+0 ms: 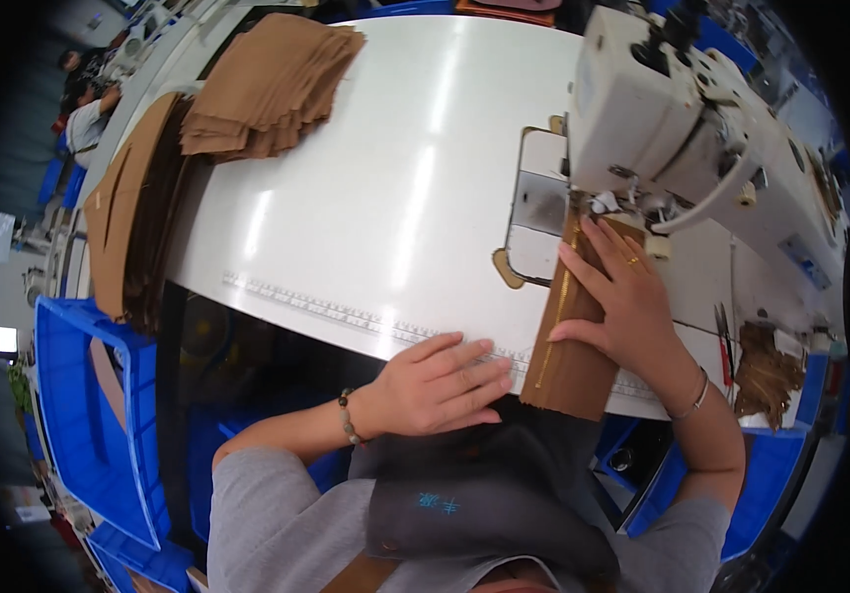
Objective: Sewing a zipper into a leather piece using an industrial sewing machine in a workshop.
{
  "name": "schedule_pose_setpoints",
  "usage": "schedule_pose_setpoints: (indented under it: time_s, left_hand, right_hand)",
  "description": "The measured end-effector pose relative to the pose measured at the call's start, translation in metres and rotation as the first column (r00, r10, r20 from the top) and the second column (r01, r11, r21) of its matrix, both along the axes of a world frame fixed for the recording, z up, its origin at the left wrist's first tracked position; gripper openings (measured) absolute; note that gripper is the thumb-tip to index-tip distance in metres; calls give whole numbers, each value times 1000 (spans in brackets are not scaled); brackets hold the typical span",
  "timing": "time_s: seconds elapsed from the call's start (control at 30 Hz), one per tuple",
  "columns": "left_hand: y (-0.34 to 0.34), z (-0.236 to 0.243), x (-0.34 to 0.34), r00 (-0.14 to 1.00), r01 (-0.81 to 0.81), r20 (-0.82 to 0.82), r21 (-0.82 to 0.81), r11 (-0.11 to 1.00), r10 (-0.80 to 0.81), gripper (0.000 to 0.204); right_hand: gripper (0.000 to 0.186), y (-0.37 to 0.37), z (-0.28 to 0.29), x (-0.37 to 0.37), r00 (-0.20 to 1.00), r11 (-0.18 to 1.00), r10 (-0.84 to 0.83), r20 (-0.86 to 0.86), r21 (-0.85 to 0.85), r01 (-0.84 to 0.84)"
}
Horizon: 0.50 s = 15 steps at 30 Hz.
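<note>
A long brown fabric piece (583, 368) with a thin gold line, like a zipper, running along it lies at the table's front edge. Its far end is under the head of the white sewing machine (632, 119). My right hand (624, 306) rests on the piece with fingers spread, pressing it flat near the needle area. My left hand (442, 385) is held at the front edge by the printed ruler strip (346, 314), fingers stretched out and loosely apart, with nothing in it. The needle itself is hidden behind machine parts.
Stacked brown fabric pieces (267, 84) lie at the back left, beside more brown panels (128, 212) hanging over the left edge. Blue bins (89, 415) stand at left. Red-handled scissors (725, 351) and brown scraps (769, 376) are at right. People sit far left.
</note>
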State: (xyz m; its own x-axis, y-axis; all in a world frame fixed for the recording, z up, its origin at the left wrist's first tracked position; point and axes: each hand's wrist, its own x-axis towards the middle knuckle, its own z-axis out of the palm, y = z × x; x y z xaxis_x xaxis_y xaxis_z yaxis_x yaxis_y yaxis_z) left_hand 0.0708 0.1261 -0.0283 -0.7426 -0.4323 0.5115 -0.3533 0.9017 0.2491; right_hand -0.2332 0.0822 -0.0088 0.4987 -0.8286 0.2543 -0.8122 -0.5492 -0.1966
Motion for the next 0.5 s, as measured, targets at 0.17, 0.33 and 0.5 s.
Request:
schedule_pose_setpoints:
  time_s: [0.17,0.33,0.5]
  left_hand:
    - [-67,38,105,830,-467,179,-293,834,528,34]
    - [-137,106,247,290,-746,-97,-646,161,952,31]
    - [-136,129,316,-105,-913,210,-409,-10,972,43]
  right_hand:
    - [91,-1,0,0,999,999,6,-33,-38,-7]
    - [94,-1,-2,-1,1000,998,5,-26,-66,-7]
    - [93,-1,-1,0,999,997,13,-43,-79,-16]
